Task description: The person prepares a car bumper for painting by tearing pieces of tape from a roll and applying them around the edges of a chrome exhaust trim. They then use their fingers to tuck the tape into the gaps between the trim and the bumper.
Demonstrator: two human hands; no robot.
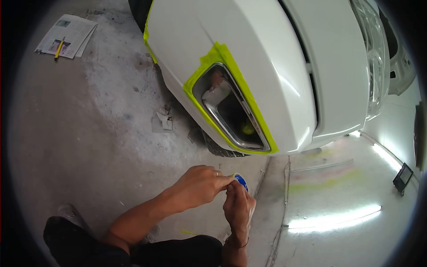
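My left hand [200,184], with a ring on one finger, reaches across from the lower left. Its fingers are closed at the near edge of a roll of masking tape [241,180] with a blue inner core and a yellow-green edge. My right hand [239,204] comes up from below, its fingers bent and pressed on the same roll. The fingers of both hands meet there and hide most of the tape. Ahead is a white car bumper [262,66]. Yellow-green masking tape [240,73] frames its chrome-edged fog light recess [231,111].
Folded newspaper [73,29] lies on the concrete floor at upper left, with a yellow cutter knife [59,50] on it. Torn scraps [164,120] lie beneath the bumper. A tape strip [189,232] is by my feet. Lit tubes [333,219] line the wall at right.
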